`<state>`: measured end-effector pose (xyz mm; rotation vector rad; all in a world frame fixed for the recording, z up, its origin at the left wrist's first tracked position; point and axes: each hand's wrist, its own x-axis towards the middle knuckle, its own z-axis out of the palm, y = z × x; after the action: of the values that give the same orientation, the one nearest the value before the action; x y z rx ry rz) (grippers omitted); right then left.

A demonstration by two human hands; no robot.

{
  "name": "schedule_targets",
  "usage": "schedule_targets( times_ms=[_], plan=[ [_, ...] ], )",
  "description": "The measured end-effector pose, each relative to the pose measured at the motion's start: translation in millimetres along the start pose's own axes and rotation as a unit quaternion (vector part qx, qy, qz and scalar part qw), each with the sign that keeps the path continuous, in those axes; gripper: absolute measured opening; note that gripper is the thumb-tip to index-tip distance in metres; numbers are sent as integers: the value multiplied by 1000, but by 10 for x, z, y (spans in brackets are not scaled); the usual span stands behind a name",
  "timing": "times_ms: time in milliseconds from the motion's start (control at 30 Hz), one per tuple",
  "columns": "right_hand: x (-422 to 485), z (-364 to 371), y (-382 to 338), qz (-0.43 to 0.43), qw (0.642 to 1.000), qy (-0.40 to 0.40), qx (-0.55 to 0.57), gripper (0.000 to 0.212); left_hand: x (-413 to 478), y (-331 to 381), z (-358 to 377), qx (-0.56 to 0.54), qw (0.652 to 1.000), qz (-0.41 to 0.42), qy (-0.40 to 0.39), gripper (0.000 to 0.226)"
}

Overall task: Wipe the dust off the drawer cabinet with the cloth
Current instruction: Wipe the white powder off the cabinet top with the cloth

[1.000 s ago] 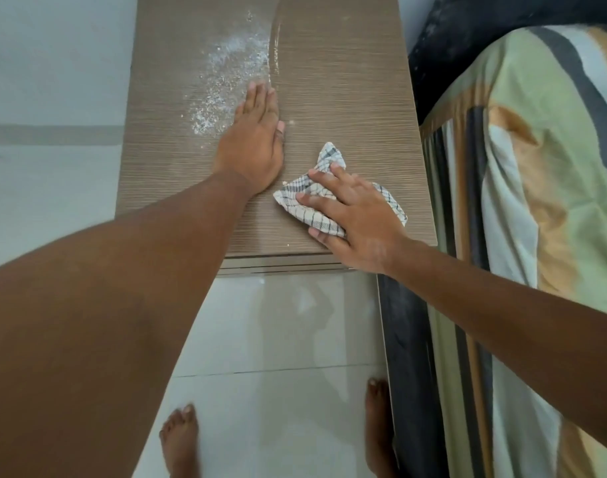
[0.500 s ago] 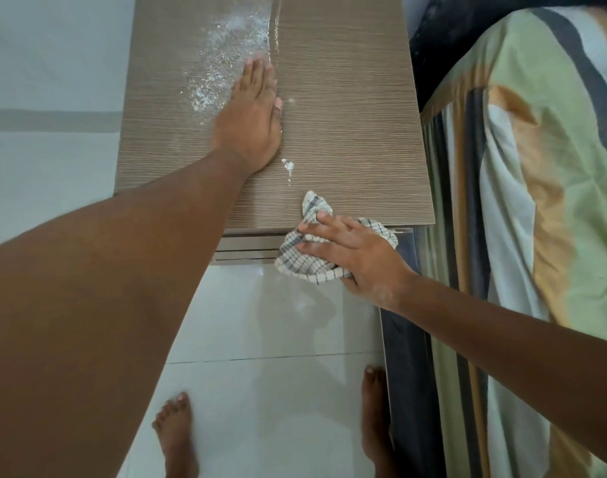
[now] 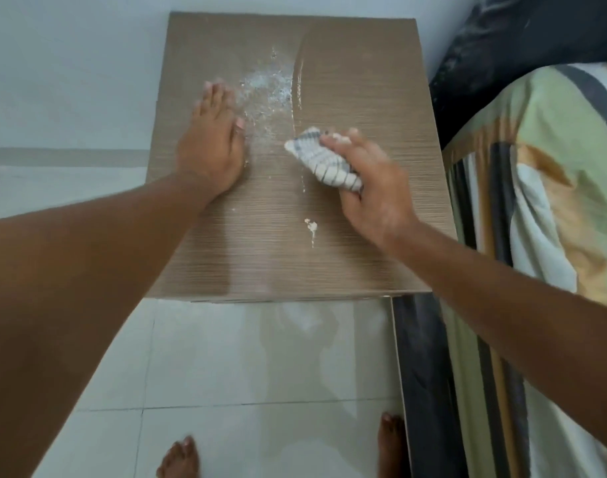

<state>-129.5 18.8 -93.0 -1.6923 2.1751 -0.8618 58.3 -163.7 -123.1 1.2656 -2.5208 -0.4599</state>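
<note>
The brown wood-grain top of the drawer cabinet (image 3: 357,98) fills the middle of the view. White dust (image 3: 267,88) lies scattered on its far middle, and a small white clump (image 3: 310,226) sits nearer the front. My left hand (image 3: 212,146) lies flat on the top, fingers straight, just left of the dust. My right hand (image 3: 371,188) grips a bunched white cloth with dark checks (image 3: 324,162) and holds it on the top, right of the dust patch. A wet-looking streak runs up the top from the cloth.
A bed with a striped green, orange and grey sheet (image 3: 543,208) and a dark frame (image 3: 423,374) stands against the cabinet's right side. A pale wall (image 3: 71,81) is on the left. Glossy white floor tiles (image 3: 253,357) and my bare feet lie below.
My right hand has brought the cloth from the cabinet's front edge back up onto the top, bunched tighter, beside the dust. My left hand has shifted left of the dust patch.
</note>
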Motion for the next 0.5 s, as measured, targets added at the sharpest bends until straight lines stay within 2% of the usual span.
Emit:
schedule_targets(
  times_ms=[167, 267, 333, 433, 500],
  plan=[
    [1054, 66, 196, 113, 989, 76, 58, 58, 16, -174, 73, 4, 1000, -31, -2, 52],
    [1562, 49, 418, 149, 981, 118, 41, 54, 41, -176, 87, -2, 999, -40, 10, 51],
    [1861, 56, 595, 195, 975, 105, -19, 52, 66, -183, 84, 4, 999, -46, 8, 51],
    [2185, 141, 737, 290, 952, 42, -94, 63, 75, -194, 97, 8, 999, -44, -2, 52],
    [2350, 240, 719, 273, 953, 16, -128, 66, 71, -204, 96, 11, 999, -40, -7, 53]
  ],
)
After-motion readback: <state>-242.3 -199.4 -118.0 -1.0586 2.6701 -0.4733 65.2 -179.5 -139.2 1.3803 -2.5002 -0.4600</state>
